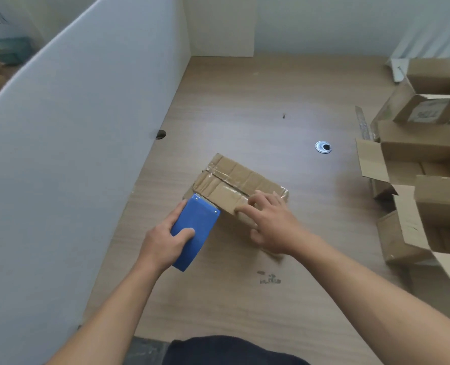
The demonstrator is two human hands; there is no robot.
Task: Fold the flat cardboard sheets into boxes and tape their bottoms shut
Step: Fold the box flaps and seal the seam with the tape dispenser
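A pale wood-grain table fills the view, fenced on the left by a tall white partition board and closed at the far end by another white panel. A small dark notch shows where the left board meets the tabletop, a round metal grommet sits right of centre, and a dark scribble marks the near part of the surface. The cardboard box lies in the middle of the table, turned at an angle with its closed flaps facing up, and clear tape runs along the seam between them. The left hand grips a blue tape dispenser: the thumb is curled over its top face and the fingers are wrapped along its left edge. The dispenser's serrated far end touches the box's near left corner. The right hand rests on the box's near right corner with its fingers spread and nearly straight, pressing down on the top face, the forefinger lying along the near edge; it clasps nothing. At the right edge of the table stands a cluster of folded boxes with their flaps standing open. Dark clothing shows at the very bottom.
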